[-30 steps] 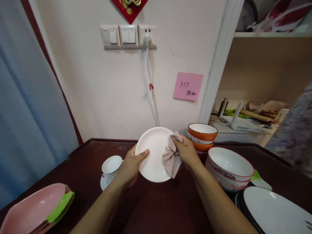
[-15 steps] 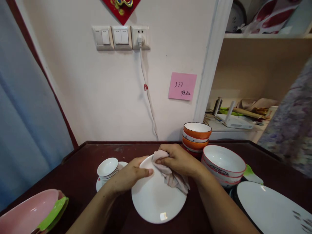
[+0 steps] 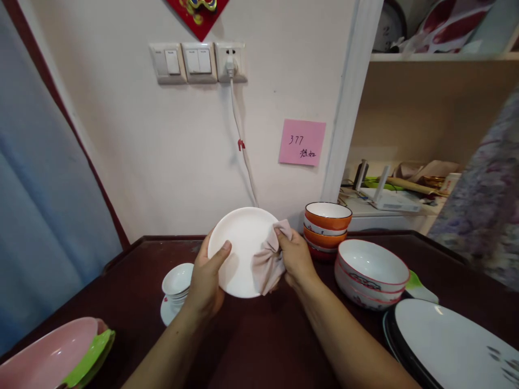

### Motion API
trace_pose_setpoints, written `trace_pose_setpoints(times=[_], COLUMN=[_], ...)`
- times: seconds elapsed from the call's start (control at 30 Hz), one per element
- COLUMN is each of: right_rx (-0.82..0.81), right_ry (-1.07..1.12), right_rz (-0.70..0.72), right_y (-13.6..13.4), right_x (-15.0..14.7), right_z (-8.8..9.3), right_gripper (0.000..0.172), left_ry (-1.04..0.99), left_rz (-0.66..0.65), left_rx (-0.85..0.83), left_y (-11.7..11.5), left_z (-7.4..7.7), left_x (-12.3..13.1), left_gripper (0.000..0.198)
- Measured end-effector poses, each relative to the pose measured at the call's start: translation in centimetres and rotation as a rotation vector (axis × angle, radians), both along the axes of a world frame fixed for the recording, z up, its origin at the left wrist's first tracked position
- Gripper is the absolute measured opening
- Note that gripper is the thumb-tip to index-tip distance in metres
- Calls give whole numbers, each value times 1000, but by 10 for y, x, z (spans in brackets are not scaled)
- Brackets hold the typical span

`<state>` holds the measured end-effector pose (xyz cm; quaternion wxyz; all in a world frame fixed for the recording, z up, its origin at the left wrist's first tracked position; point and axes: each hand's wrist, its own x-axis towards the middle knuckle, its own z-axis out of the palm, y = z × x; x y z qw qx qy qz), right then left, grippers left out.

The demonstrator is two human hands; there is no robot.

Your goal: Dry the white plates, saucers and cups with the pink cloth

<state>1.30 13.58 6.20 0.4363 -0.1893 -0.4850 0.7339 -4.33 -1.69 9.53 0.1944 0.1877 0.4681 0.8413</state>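
Plate (image 3: pixel 239 243) tilted upright, left hand (image 3: pixel 206 275) gripping, right hand (image 3: pixel 295 256) pressing cloth (image 3: pixel 265 262)

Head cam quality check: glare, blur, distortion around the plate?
Head view: even, warm indoor light, no glare on the round white plate held by the left hand; the right hand and its pinkish cloth are sharp; the floral fabric at the right edge is blurred; wide-angle bending tilts the white door frame; the white power cord casts a soft wall shadow.

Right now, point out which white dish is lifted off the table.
The white plate, held up by the left hand, the right hand pressing a cloth on it; the rest sit on the table.
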Motion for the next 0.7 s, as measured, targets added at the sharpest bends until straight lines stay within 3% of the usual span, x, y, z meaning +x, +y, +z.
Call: trace_pose_setpoints(times=[0.13,0.23,0.4,0.57,0.63,0.7], right_rx=[49,167,526,846,908,866], right_ry=[-86,-174,-290,-434,-445,-426], right_rz=[2,28,96,263,339,414], right_y=[-3,5,19,11,6,3], right_x=[-4,2,21,41,45,46], right_z=[-8,-6,10,31,35,37], right_gripper=[38,36,26,14,8,7], left_ry=[-23,3,80,203,221,180], left_rz=[125,98,-147,-411,-465,-513], left_rx=[-65,-119,-250,-358,-405,-412], left_y=[5,3,-5,-10,-12,-15], left_z=[-5,-6,-4,0,1,2], left_x=[-5,-10,-9,0,1,-1], left_gripper=[63,59,62,52,50,52])
